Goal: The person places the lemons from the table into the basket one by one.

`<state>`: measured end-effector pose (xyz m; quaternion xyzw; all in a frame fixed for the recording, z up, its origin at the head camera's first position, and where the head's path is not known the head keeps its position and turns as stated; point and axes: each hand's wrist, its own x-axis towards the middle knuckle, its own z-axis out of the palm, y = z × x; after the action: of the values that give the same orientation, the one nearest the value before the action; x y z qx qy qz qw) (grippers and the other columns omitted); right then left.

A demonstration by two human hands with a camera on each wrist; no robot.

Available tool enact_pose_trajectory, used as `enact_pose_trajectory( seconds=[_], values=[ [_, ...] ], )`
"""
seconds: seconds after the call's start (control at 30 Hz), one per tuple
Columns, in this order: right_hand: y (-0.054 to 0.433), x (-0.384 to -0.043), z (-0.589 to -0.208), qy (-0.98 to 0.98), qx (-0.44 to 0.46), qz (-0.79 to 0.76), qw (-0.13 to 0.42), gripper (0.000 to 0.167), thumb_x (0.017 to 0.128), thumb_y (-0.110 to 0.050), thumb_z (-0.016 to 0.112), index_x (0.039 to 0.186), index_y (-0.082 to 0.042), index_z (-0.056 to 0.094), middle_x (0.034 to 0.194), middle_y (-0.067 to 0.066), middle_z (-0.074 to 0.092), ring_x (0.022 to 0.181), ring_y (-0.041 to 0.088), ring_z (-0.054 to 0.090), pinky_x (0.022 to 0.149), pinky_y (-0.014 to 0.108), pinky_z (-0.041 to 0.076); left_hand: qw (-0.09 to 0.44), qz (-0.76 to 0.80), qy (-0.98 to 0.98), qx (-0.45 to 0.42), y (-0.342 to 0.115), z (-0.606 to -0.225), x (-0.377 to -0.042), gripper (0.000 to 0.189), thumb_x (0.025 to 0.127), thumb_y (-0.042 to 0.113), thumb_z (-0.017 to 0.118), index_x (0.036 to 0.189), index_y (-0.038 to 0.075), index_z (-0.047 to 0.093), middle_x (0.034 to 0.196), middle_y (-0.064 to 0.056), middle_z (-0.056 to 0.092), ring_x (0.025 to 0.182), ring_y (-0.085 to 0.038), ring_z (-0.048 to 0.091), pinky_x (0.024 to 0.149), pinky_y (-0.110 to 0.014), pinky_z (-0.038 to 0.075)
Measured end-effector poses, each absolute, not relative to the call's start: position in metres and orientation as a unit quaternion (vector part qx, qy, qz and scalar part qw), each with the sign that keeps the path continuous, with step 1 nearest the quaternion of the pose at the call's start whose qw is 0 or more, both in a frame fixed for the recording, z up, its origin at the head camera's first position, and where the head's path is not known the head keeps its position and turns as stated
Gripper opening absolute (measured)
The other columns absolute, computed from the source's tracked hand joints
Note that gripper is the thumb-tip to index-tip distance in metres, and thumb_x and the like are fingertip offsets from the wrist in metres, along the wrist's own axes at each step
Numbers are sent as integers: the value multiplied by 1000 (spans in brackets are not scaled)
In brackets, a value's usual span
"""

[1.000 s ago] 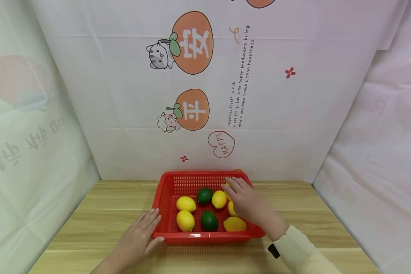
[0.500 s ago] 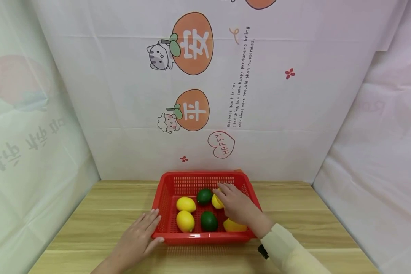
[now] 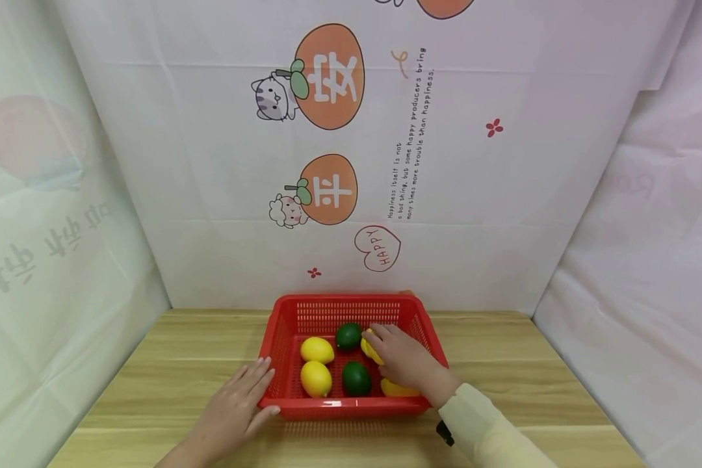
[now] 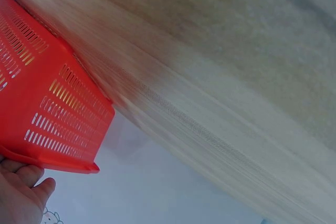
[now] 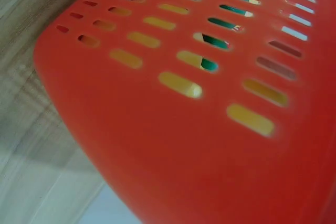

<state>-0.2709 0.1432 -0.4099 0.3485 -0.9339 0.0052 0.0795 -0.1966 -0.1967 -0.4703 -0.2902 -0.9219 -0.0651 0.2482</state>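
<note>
A red plastic basket (image 3: 357, 403) with slotted walls stands on the table. At its left rim rests my left hand (image 3: 234, 406), fingers stretched out; the left wrist view shows those fingers (image 4: 29, 176) against the basket's edge. My right hand (image 3: 409, 361) reaches over the right wall, fingers bent over a yellow lemon (image 3: 369, 337) that it mostly hides. Two lemons (image 3: 316, 379) lie in the left part of the basket. Dark green lemon-shaped fruits (image 3: 356, 379) lie in the middle. Another yellow fruit (image 3: 396, 389) shows under the right wrist.
The wooden table (image 3: 503, 370) extends on both sides of the basket. A white printed cloth (image 3: 210, 162) hangs close behind, with further cloth walls (image 3: 637, 292) to the left and right. Through the slots (image 5: 249, 119) in the right wrist view, yellow and green fruit show.
My right hand has moved left and down from the basket's back right corner, carrying the lemon in among the other fruit. My left hand has stayed at the rim.
</note>
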Motion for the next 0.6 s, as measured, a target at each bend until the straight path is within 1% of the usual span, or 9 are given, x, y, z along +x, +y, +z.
enact_pose_trajectory(
  seconds=[0.2,0.33,0.5,0.6],
  values=[
    [143,-272,-412,-934,350,16,67,71,76,-21,84,138,-10,51,137,12,51,125,30,49,101,44,45,246,-65,-922,-291,-197,-471,-197,64,86,44,71,130,-1,60,137,-15,55,128,-29,49,102,-50,42],
    [144,-273,-412,-935,348,17,72,70,78,-24,83,138,-11,50,135,10,53,123,28,52,99,42,47,250,-70,-919,-296,-197,-471,-197,64,85,43,72,130,-1,60,137,-16,55,128,-29,49,101,-50,42],
    [146,-274,-408,-934,348,18,83,68,79,-23,82,137,-9,51,134,10,55,123,27,52,99,43,47,252,-72,-919,-295,-197,-471,-197,64,84,42,73,130,-1,60,136,-16,55,128,-30,49,101,-51,42],
    [146,-274,-408,-936,343,21,79,67,79,-23,82,137,-9,52,134,10,54,124,27,51,100,43,46,257,-67,-918,-295,-197,-471,-197,64,84,41,74,129,-2,61,136,-16,55,128,-30,49,101,-50,43]
  ],
)
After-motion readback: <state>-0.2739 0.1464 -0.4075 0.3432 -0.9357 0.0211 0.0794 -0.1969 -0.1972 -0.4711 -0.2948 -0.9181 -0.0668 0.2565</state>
